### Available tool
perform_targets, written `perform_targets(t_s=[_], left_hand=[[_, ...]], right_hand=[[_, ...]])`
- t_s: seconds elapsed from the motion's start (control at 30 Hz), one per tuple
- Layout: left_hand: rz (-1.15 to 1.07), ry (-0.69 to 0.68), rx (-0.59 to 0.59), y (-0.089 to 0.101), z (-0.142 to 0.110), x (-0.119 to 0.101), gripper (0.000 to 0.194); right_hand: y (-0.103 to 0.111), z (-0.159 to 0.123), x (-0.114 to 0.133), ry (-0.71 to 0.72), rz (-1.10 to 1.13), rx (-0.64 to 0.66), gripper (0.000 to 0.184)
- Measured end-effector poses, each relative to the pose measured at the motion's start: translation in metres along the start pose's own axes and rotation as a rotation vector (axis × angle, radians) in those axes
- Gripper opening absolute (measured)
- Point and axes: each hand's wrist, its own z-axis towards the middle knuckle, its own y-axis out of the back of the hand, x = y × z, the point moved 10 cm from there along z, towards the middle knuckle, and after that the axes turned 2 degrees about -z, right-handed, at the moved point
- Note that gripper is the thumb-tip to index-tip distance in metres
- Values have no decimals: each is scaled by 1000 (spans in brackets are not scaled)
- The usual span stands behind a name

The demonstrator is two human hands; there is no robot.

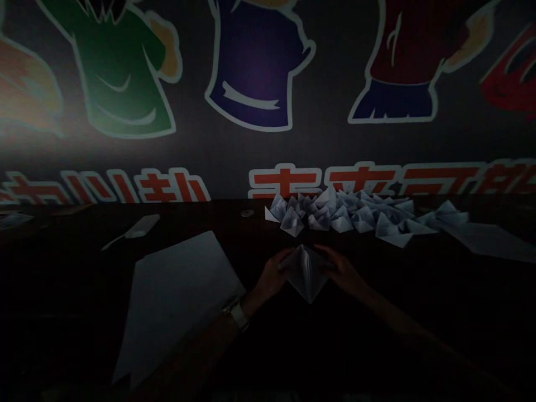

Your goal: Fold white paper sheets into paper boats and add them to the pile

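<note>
Left hand (271,274) and right hand (341,271) pinch opposite sides of folded paper boat (306,273), centred over near part of dark table (75,279). Paper boat cluster (335,218) along far table edge. Large flat paper sheet (176,301) left of hands. Pale utensil (136,229) further left. Rear wall mural (255,67): cartoon figures above red lettering (310,181). Room dim.

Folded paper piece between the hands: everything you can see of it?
The folded paper piece looks like thin white paper, creased into angled facets around a central fold, with a pointed lower tip aimed toward the person. It resembles the folded paper boats piled beyond it. The left hand and right hand hold opposite sides. Dim light hides the finer creases, and whether it touches the dark table cannot be told.
</note>
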Motion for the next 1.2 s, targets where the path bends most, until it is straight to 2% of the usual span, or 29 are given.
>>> perform_targets(t_s=[0.17, 0.27, 0.33, 0.43, 0.5, 0.57, 0.67, 0.77, 0.9, 0.97, 1.07, 1.13, 1.2], left_hand=[[-27, 36, -68, 6, 1, 4, 51], [-101, 128, -158, 14, -2, 12, 45], [-206, 216, -177, 14, -5, 20, 40], [-361, 294, -141, 7, -9, 25, 35], [-430, 294, -120, 2, -11, 22, 37], [-512, 300, -79, -5, -11, 19, 45], [-640, 354, 52, -23, -13, 15, 63], [-540, 326, 94, -26, -14, 9, 53], [-362, 280, 109, -24, -15, 4, 39], [-354, 261, 94, -21, -14, 3, 37], [-324, 198, -6, -10, -10, 3, 39], [-270, 140, -49, -7, -9, 1, 41], [-221, 98, -52, -9, -11, -3, 43]], right_hand=[[4, 0, -1, -32, 3, -44, 48], [12, 1, 1, -72, 25, -128, 45], [14, 0, 2, -118, 117, -170, 41], [1, 0, 6, -162, 340, -96, 37], [-10, -2, 17, -117, 365, -8, 37], [-15, -5, 29, -29, 239, 35, 30], [-18, -9, 40, 75, 4, 43, 22], [-18, -10, 37, 84, -57, 11, 22], [-11, -9, 23, -50, 104, -95, 42], [-18, -10, 20, -133, 184, -33, 37], [-33, -15, 23, -226, 239, 94, 29], [-37, -16, 27, -226, 247, 135, 31], [-36, -15, 29, -191, 215, 121, 33]])
